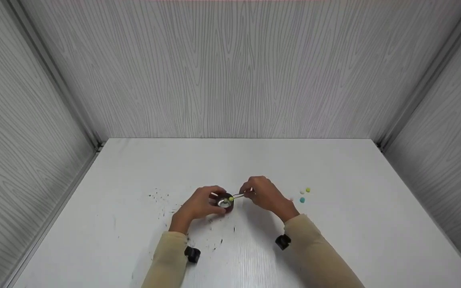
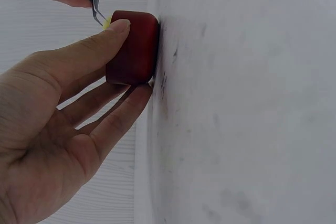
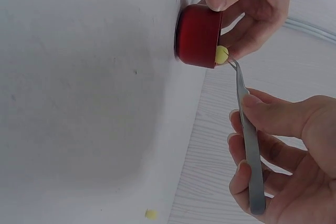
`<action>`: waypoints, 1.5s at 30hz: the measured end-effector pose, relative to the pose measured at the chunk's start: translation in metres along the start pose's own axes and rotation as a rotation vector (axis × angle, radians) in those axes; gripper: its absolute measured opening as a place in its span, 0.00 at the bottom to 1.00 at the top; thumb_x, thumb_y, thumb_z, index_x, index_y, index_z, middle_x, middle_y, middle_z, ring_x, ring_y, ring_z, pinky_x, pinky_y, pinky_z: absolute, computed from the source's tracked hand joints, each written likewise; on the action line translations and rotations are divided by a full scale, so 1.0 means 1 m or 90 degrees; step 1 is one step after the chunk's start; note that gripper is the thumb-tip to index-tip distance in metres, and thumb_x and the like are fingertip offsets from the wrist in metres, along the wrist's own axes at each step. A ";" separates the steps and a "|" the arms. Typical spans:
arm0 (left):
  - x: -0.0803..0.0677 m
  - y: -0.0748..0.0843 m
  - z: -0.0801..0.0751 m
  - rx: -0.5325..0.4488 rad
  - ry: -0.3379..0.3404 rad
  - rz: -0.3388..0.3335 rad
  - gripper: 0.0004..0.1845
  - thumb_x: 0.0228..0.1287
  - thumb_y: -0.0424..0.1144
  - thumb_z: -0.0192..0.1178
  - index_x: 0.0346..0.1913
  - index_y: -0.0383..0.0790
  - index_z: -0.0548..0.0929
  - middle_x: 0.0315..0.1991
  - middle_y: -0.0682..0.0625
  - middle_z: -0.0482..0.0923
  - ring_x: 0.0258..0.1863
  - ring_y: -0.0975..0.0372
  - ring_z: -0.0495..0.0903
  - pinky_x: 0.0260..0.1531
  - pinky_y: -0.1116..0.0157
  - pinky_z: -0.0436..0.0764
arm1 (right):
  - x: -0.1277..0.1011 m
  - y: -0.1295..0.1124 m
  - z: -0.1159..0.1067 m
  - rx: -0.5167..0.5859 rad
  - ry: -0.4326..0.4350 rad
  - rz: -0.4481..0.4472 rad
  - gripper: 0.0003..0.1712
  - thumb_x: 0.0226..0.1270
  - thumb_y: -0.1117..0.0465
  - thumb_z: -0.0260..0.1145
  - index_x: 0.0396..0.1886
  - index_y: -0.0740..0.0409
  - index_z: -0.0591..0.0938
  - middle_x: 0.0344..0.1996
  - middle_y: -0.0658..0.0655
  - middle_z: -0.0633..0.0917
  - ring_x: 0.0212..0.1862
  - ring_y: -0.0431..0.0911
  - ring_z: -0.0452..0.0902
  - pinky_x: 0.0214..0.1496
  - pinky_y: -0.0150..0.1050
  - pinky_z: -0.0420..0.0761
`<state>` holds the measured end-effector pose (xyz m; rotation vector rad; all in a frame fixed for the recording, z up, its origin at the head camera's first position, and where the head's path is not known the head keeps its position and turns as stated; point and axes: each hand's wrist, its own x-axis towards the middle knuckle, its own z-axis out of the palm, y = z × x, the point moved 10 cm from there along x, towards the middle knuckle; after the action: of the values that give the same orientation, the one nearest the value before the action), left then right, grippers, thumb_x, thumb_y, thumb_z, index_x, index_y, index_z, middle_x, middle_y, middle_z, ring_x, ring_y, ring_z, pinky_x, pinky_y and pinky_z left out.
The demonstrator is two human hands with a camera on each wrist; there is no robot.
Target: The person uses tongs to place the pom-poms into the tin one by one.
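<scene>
My left hand [image 1: 201,203] holds a small dark red cup [image 2: 135,48] upright on the table, thumb on one side and fingers on the other. In the head view its inside looks silvery, with a small pale thing in it. My right hand [image 3: 294,140] pinches bent-tip metal tweezers [image 3: 252,156] between thumb and fingers. At the tweezers' tips is a small yellow ball [image 3: 222,54], right at the cup's rim. The right wrist view shows the tips touching the ball from the side.
Right of my right hand lie several small balls, among them a yellow one [image 1: 308,190] and a blue one [image 1: 302,200]. Dark specks and marks are scattered over the white table [image 1: 134,256] around my left arm. Wood-grain panels [image 1: 230,72] stand behind and at both sides.
</scene>
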<state>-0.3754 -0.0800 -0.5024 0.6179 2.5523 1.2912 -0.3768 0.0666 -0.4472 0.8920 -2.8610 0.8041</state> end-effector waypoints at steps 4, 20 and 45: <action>0.000 0.001 0.000 -0.001 -0.003 0.010 0.26 0.60 0.33 0.75 0.62 0.38 0.81 0.60 0.41 0.83 0.61 0.45 0.83 0.63 0.47 0.82 | 0.000 0.001 0.000 -0.003 0.002 -0.001 0.09 0.66 0.72 0.70 0.41 0.59 0.92 0.37 0.57 0.91 0.42 0.49 0.87 0.46 0.47 0.88; 0.000 -0.001 0.000 0.002 -0.004 0.007 0.27 0.60 0.34 0.75 0.63 0.39 0.81 0.60 0.42 0.83 0.62 0.44 0.82 0.63 0.47 0.82 | -0.009 0.006 -0.017 -0.003 0.029 -0.006 0.11 0.66 0.74 0.70 0.42 0.59 0.92 0.37 0.58 0.91 0.42 0.50 0.87 0.45 0.47 0.88; -0.001 0.003 0.000 -0.007 -0.002 0.032 0.26 0.60 0.33 0.74 0.62 0.36 0.80 0.59 0.38 0.82 0.60 0.42 0.83 0.61 0.45 0.83 | -0.033 0.044 -0.044 0.014 0.055 0.034 0.10 0.66 0.72 0.71 0.43 0.58 0.92 0.37 0.57 0.90 0.41 0.49 0.85 0.45 0.46 0.86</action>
<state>-0.3736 -0.0783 -0.5001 0.6856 2.5411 1.3188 -0.3780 0.1357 -0.4354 0.7658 -2.8169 0.8588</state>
